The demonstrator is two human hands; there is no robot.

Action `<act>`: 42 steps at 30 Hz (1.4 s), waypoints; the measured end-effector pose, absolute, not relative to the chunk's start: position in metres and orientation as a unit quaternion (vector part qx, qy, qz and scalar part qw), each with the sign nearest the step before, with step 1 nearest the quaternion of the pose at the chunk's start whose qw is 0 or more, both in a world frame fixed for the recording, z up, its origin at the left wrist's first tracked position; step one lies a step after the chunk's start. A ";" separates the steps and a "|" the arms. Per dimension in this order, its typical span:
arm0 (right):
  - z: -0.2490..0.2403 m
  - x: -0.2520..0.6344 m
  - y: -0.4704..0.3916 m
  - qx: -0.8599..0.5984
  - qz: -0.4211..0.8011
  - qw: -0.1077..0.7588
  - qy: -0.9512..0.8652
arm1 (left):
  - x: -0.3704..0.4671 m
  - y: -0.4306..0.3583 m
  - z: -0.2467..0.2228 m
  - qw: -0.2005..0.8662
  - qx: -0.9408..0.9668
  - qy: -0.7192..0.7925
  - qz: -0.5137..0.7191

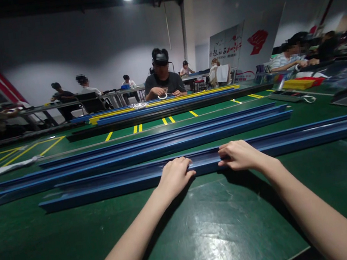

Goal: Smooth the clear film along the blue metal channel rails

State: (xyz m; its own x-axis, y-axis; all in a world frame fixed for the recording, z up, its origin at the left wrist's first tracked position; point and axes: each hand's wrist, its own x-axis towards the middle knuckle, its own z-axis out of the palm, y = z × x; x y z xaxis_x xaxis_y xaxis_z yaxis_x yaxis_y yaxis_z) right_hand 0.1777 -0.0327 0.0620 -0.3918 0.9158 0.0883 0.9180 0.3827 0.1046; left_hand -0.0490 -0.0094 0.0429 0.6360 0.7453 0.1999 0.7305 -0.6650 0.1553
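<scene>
A long blue channel (103,187) runs from left to right across the green table (208,229), its open side up. My left hand (176,174) is closed on it near the middle of the view, fingers over the far wall and thumb on the near side. A short way to the right, my right hand (238,155) grips the same channel with curled fingers. Bare channel shows between the two hands. Just beyond lie more blue channels (150,147), side by side and roughly parallel to it.
Yellow strips (188,97) and a black strip (158,117) lie farther back, before a seated person (163,79) holding a white ring. At the right are a flat grey device (289,96) with a white cable and a yellow item (299,84). White film (9,168) lies left.
</scene>
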 end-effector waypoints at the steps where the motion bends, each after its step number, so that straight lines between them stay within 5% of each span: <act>1: 0.061 0.178 -0.033 -0.549 -0.070 0.008 -0.833 | -0.051 -0.007 0.044 0.030 0.904 0.411 0.115; 42: 0.042 0.145 -0.034 -0.459 0.013 0.128 -0.879 | -0.072 0.010 0.059 0.103 0.920 0.378 0.019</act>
State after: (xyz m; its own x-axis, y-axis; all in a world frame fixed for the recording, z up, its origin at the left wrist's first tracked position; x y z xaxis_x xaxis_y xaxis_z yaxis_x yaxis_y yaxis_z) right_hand 0.1452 -0.0336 0.0417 -0.5455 0.8104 0.2139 0.8037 0.5782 -0.1408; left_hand -0.0715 0.0099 0.0594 0.7131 0.6998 -0.0422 0.6918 -0.6927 0.2037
